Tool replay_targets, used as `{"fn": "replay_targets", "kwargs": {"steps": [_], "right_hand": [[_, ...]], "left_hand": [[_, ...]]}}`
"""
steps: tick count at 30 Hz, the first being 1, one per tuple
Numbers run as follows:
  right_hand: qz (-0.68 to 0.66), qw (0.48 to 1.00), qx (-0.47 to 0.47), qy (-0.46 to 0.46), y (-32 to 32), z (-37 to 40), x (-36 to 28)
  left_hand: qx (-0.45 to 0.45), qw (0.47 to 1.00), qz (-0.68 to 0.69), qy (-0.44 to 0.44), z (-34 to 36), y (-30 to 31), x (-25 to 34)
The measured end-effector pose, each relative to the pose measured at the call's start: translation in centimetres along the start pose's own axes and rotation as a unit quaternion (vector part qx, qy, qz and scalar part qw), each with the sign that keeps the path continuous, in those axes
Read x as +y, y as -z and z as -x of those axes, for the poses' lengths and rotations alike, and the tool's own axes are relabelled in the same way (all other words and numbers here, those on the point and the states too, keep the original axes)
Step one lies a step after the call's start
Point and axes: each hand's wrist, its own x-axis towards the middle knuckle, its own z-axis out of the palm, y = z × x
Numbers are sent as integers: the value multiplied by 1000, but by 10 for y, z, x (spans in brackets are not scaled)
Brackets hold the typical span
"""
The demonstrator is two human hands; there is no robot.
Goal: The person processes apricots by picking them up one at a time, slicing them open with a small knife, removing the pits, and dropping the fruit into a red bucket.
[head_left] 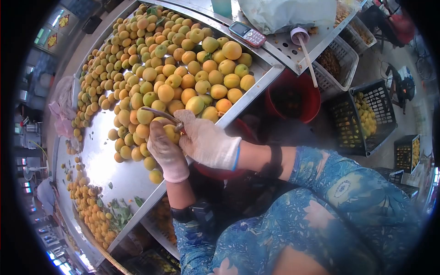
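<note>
Both my hands wear whitish gloves and meet at the metal table's [151,201] near edge. My left hand [166,149] is closed around a yellow apricot [172,134]. My right hand [206,140] grips a tool with a curved metal blade [160,113], which lies over the fruit in my left hand. Whether the blade cuts into it is too small to tell. Just beyond the hands spreads a large pile of yellow, orange and greenish apricots [165,91].
A mobile phone [247,35] lies on the table's right rim. Behind it are a plastic bag [286,16] and a pink cup [299,35] with a stick. Below right stand a red bucket [313,103] and black crates [378,107] of fruit. Leaves [120,213] and more fruit lie left.
</note>
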Motion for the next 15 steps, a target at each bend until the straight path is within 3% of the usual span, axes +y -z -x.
{"fn": "replay_targets", "kwargs": {"steps": [1, 3, 4, 5, 6, 7, 9, 10, 11, 12, 13, 14, 15], "right_hand": [[3, 1000, -3, 1, -3, 0, 4], [-178, 984, -9, 16, -10, 0, 13], [-178, 984, -11, 16, 0, 2, 2], [-259, 953, -116, -108, 21, 4, -17], [-332, 890, -216, -228, 35, 6, -28], [-331, 889, -216, -229, 39, 6, -30], [-406, 844, -219, -274, 42, 6, -33], [-375, 868, -228, -233, 40, 2, -25], [-375, 868, -229, -231, 29, 3, -12], [-225, 962, -118, -97, 12, 6, 3], [-62, 997, 2, 44, 3, 6, 10], [-71, 995, -64, -39, 20, 9, -12], [-76, 995, -62, -37, 23, 11, -15]], "left_hand": [[3, 1000, 2, 1, -2, 3, -3], [-78, 980, -149, -107, -7, 9, -12], [-74, 961, -218, -154, -5, 11, -22], [-73, 961, -218, -153, -4, 12, -28], [-75, 980, -153, -98, -2, 12, -32], [-77, 992, -87, -43, 0, 12, -39], [-61, 995, -65, -49, -4, 9, -60], [-59, 963, 243, 105, -8, 8, -53], [-50, 815, 522, 247, -11, 6, -46], [-19, 848, 479, 227, -11, 0, -37], [-19, 850, 477, 224, -9, -4, -25], [0, 951, 269, 152, -7, -7, -14], [19, 996, 44, 70, -7, -7, -9]]}}
